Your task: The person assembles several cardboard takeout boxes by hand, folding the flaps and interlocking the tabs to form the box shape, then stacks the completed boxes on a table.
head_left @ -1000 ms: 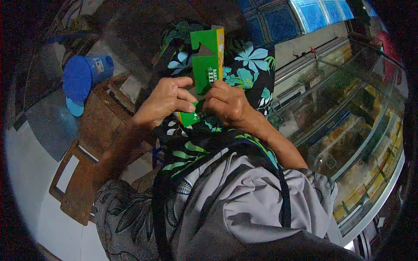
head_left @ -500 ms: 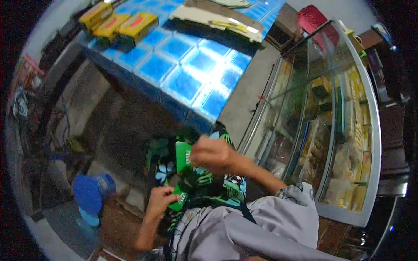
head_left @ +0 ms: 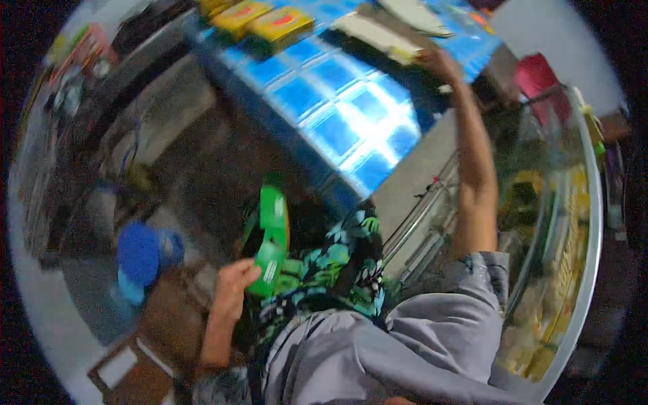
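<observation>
Well, green box: it is up over the lap, in front of the flowery cloth. It leans away from the person, and a dark gap shows near its middle.
Left hand: its grip is closed on the green box, with the fingers pinching the left edge of the lower part.
Right hand: it is far out over the tabletop, by the right end of a long pale board. From where I stand it is a blur, so I cannot tell if that grip is open or closed, or if it has anything in it.
Holding well: the box looks thin, like card, so a soft pinch seems best. A hard squeeze could bend it.
Reaching well: with one arm so far out, I would go slowly and watch the end of the board, so nothing gets knocked. The left hand should be quiet over the lap meanwhile.
Tabletop: it has blue squares and a big shiny patch of light. Yellow boxes sit side by side to the left of the board.
Room: a glass case with yellow things inside is on the right. Behind it is a red chair, I think. A blue bucket is low on the left.
</observation>
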Demonstrator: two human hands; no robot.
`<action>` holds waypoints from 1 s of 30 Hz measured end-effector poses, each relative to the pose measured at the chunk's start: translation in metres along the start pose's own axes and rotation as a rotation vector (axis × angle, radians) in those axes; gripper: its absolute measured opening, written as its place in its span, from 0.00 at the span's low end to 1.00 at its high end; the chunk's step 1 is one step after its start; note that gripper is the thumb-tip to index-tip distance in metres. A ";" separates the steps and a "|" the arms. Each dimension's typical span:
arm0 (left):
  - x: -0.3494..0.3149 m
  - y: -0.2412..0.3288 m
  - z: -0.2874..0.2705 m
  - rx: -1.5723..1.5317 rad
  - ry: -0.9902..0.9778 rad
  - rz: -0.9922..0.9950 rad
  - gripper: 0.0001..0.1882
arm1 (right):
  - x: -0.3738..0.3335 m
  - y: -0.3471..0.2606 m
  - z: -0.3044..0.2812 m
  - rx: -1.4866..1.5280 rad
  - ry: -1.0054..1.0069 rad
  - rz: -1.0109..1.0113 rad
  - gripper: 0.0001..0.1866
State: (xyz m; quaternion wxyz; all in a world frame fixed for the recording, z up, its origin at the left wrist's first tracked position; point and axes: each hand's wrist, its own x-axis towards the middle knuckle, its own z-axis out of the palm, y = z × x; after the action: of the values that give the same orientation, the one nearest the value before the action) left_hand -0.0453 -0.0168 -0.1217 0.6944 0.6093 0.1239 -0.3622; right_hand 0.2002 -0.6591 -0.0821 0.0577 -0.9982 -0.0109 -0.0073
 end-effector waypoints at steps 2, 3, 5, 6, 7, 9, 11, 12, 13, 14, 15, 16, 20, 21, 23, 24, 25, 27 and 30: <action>0.016 0.005 0.010 -0.070 -0.189 0.002 0.16 | -0.026 0.105 -0.026 0.300 0.036 -0.016 0.16; 0.014 -0.002 0.002 -0.120 -0.196 -0.018 0.17 | -0.013 0.098 -0.021 0.471 -0.030 -0.071 0.16; 0.012 -0.005 0.002 -0.094 -0.192 0.020 0.17 | 0.001 0.080 -0.005 0.581 -0.121 -0.149 0.17; 0.010 -0.007 0.002 -0.110 -0.153 -0.009 0.17 | 0.003 0.073 0.006 0.517 -0.125 -0.188 0.17; 0.012 -0.007 0.005 -0.079 -0.144 0.008 0.16 | -0.001 0.076 0.001 0.270 -0.032 -0.150 0.16; 0.016 -0.002 0.009 -0.049 -0.141 0.011 0.16 | -0.015 0.092 -0.009 -0.162 0.155 -0.118 0.16; 0.014 0.005 0.008 0.021 -0.188 0.037 0.14 | -0.035 0.105 -0.040 -0.237 0.344 -0.077 0.17; 0.011 0.006 0.006 0.018 -0.192 0.018 0.14 | -0.040 0.092 -0.046 -0.076 0.425 -0.049 0.17; 0.009 0.008 0.005 0.016 -0.172 -0.001 0.14 | -0.047 0.079 -0.053 0.084 0.507 -0.029 0.18; 0.009 0.009 0.003 0.049 -0.213 -0.032 0.14 | -0.062 0.056 -0.063 0.222 0.605 0.005 0.18; 0.007 0.008 -0.002 0.071 -0.244 -0.064 0.14 | -0.074 0.023 -0.060 0.288 0.628 -0.001 0.18; 0.004 0.009 -0.005 0.167 -0.242 -0.031 0.13 | -0.088 -0.016 -0.060 0.338 0.635 -0.016 0.19; 0.016 -0.003 -0.017 0.170 -0.298 -0.024 0.12 | -0.169 -0.180 -0.061 0.337 0.228 -0.220 0.23; 0.017 -0.003 -0.018 0.167 -0.302 -0.033 0.12 | -0.188 -0.215 -0.059 0.328 0.070 -0.294 0.24; 0.018 -0.011 -0.024 0.252 -0.272 -0.073 0.11 | -0.212 -0.276 -0.037 0.328 -0.250 -0.465 0.27; 0.018 -0.012 -0.024 0.256 -0.228 -0.121 0.10 | -0.222 -0.300 -0.025 0.319 -0.389 -0.529 0.29; 0.019 -0.014 -0.025 0.251 -0.236 -0.126 0.10 | -0.230 -0.318 -0.016 0.298 -0.478 -0.572 0.30; 0.026 -0.012 -0.023 0.278 -0.273 -0.091 0.10 | -0.250 -0.346 -0.005 0.246 -0.587 -0.588 0.34; 0.015 -0.017 -0.021 0.289 -0.225 -0.067 0.09 | -0.262 -0.365 0.025 0.235 -0.644 -0.691 0.37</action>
State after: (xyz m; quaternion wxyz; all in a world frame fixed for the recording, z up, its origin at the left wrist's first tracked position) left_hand -0.0400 -0.0019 -0.1485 0.5965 0.6540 0.0126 -0.4650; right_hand -0.0699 -0.2991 -0.0690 0.1577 -0.8745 -0.3599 0.2843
